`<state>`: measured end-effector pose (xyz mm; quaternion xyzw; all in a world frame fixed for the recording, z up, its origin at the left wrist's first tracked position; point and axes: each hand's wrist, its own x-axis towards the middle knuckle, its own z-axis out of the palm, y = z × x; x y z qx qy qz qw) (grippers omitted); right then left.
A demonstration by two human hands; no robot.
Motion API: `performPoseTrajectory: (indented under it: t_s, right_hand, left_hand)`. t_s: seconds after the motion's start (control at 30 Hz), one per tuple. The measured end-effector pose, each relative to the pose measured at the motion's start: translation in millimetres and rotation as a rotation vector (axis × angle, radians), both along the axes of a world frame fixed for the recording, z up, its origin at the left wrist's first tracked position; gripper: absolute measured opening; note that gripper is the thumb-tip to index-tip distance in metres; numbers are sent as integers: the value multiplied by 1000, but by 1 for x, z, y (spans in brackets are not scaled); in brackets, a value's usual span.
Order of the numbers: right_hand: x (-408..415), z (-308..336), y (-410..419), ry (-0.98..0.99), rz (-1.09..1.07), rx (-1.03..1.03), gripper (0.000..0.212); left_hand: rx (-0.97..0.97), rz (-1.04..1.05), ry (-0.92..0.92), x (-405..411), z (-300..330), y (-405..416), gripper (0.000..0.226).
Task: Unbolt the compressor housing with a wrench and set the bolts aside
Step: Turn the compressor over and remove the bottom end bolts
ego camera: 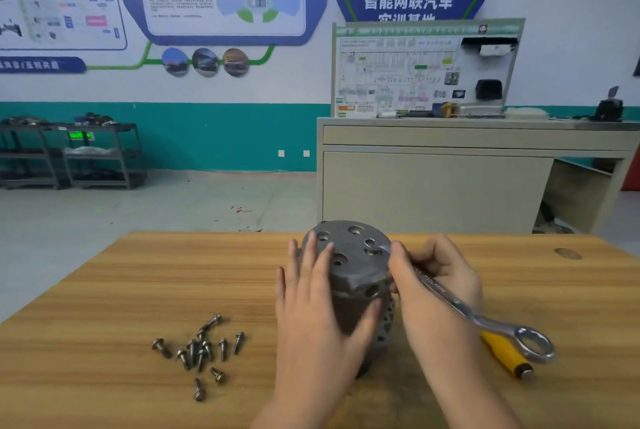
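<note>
The grey metal compressor housing (353, 262) stands upright on the wooden table (121, 290), its top face full of round holes. My left hand (318, 304) lies against its left side, fingers straight over the top edge and thumb on the front. My right hand (429, 272) grips a silver combination wrench (485, 317); the wrench's far end reaches the housing's top right rim, and its ring end sticks out toward me. Several loose bolts (199, 349) lie in a cluster on the table to the left.
A yellow-handled tool (505, 354) lies on the table under the wrench's ring end. Beyond the table stand a beige workbench (450, 182) with a display board and, at far left, dark metal shelf racks (69, 155).
</note>
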<state>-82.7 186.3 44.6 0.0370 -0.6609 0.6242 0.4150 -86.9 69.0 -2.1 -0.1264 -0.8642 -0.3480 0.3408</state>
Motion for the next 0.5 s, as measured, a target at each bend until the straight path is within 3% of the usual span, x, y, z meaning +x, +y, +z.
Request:
performPoseTrajectory:
  t_s: [0.1, 0.2, 0.4, 0.5]
  right_hand:
    - [0, 5, -2, -27, -43, 83, 31]
    - [-3, 5, -1, -33, -97, 116, 32]
    - [-20, 3, 11, -12, 66, -198, 32]
    - [-28, 1, 15, -4, 109, -190, 30]
  left_hand:
    - [54, 33, -51, -6, 10, 7, 89]
    - [-10, 54, -48, -10, 14, 15, 72]
    - [-112, 195, 93, -17, 9, 30, 57]
    - [-89, 194, 115, -20, 6, 28, 57]
